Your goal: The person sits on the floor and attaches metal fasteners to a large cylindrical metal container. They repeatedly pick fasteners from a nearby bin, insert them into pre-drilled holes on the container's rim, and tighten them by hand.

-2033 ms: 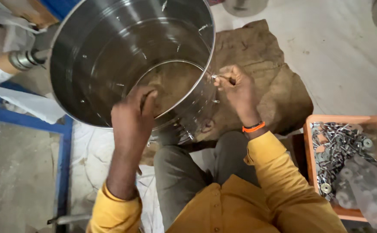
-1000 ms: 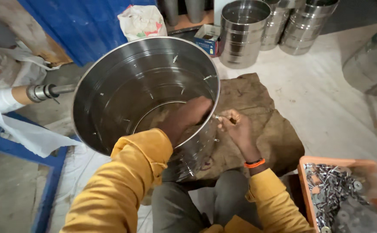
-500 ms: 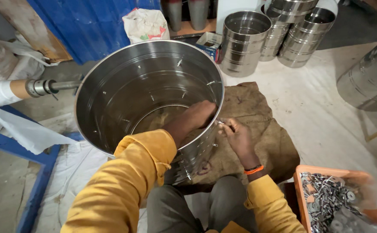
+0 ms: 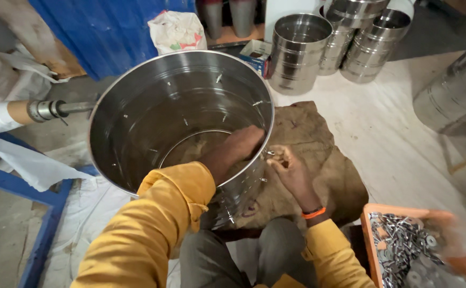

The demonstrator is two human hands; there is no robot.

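Burlap mat (image 4: 318,154) — L hand (image 4: 243,146) inside steel drum (image 4: 153,106), R hand (image 4: 289,170) outside

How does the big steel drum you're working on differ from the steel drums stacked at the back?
The big drum is much wider than the stacked drums. It lies tipped with its open mouth facing the camera; the stacked ones stand upright. The left hand reaches inside it and the right hand is at its outer wall; nobody touches the stacked ones. Small fasteners dot its wall; the stacked ones show ribs. All are shiny steel.
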